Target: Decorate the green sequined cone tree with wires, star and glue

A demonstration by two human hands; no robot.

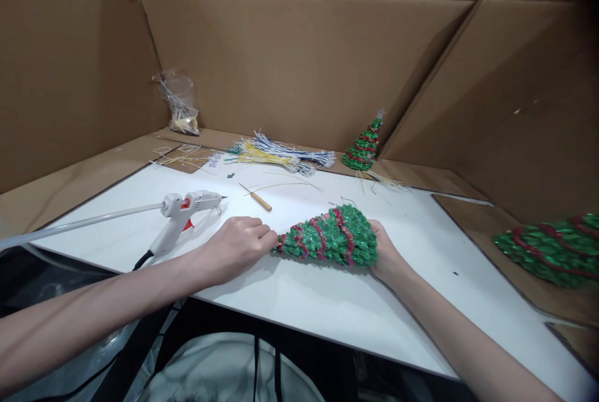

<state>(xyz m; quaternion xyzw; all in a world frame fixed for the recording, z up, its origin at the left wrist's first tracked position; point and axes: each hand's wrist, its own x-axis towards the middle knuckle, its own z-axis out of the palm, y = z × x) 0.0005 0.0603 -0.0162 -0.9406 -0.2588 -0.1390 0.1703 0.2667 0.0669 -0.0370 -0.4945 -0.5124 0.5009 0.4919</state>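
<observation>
A small green tinsel Christmas tree (327, 238), wound with red garland, lies on its side in front of me, tip to the left. My left hand (248, 243) is closed at the tip, its fingers curled together there. At the broad base, my right hand (386, 252) grips from behind, most of its fingers hidden by the tree. Thin dark wires stick out near the base. Left of my left hand a white glue gun (180, 218) with a red trigger rests on the table. An awl (258, 198) with a wooden handle lies just beyond the hands.
Bundles of yellow wires (266, 157) and blue-white wires (299, 153) lie at the back of the white table (421, 321). A second tree (364, 147) stands back right; another tree (552, 249) lies at the right edge. A plastic bag (181, 99) leans in the left corner. Cardboard walls (290, 58) enclose the table.
</observation>
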